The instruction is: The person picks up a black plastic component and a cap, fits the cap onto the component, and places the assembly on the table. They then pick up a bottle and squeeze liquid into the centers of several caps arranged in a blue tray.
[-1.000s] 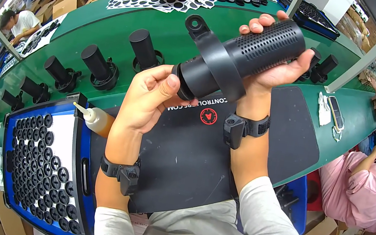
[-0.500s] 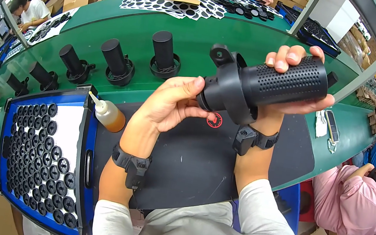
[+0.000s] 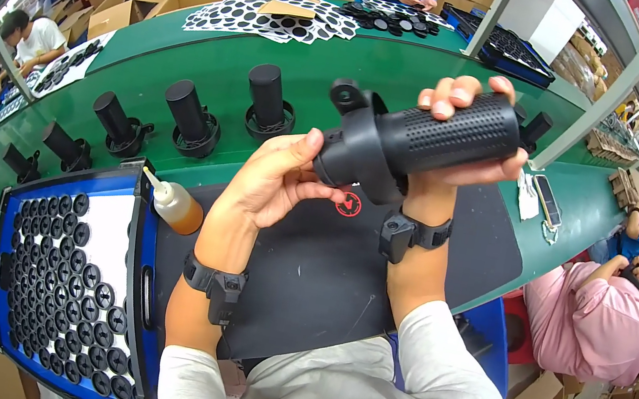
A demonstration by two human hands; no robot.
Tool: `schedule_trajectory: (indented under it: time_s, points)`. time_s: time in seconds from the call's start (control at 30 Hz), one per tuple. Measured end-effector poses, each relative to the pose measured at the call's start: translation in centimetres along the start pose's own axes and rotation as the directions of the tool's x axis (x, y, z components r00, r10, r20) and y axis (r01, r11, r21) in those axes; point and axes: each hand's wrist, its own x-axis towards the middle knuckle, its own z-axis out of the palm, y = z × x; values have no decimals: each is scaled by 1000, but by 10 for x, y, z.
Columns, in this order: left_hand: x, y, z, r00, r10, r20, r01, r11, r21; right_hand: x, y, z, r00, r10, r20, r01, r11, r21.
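Note:
My right hand [image 3: 466, 131] grips a black cylindrical speaker housing [image 3: 418, 140] with a perforated mesh body, held sideways above the black work mat [image 3: 323, 276]. A wide black ring with a small loop sits at its left end. My left hand [image 3: 276, 180] is at that left end, thumb and fingertips touching the ring's rim. Both wrists wear black straps.
A blue tray [image 3: 68, 284] of several round black discs lies at the left, with an amber glue bottle [image 3: 175, 205] beside it. Several upright black cylinders [image 3: 185, 118] stand on the green conveyor [image 3: 410, 62]. Other people work at the far side and right.
Both hands and the housing have come lower and rightward in view. My left hand has slid from cupping the ring's end to touching its rim with thumb and fingertips.

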Motion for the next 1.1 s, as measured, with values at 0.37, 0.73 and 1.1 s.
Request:
schedule_trajectory:
  time_s: [0.37, 0.73, 1.1]
  points:
    - [8, -6, -13, 982, -177, -61, 187, 910, 369, -17, -27, 8, 889, 242, -389, -268, 963, -12]
    - [-36, 59, -9, 929, 347, -128, -132, 634, 762, -118, -7, -3, 679, 589, -439, -731, 488, -477]
    - [-58, 61, -10, 908, 418, 35, -266, 509, 819, -57, 19, -122, 716, 222, -661, -658, 528, -536]
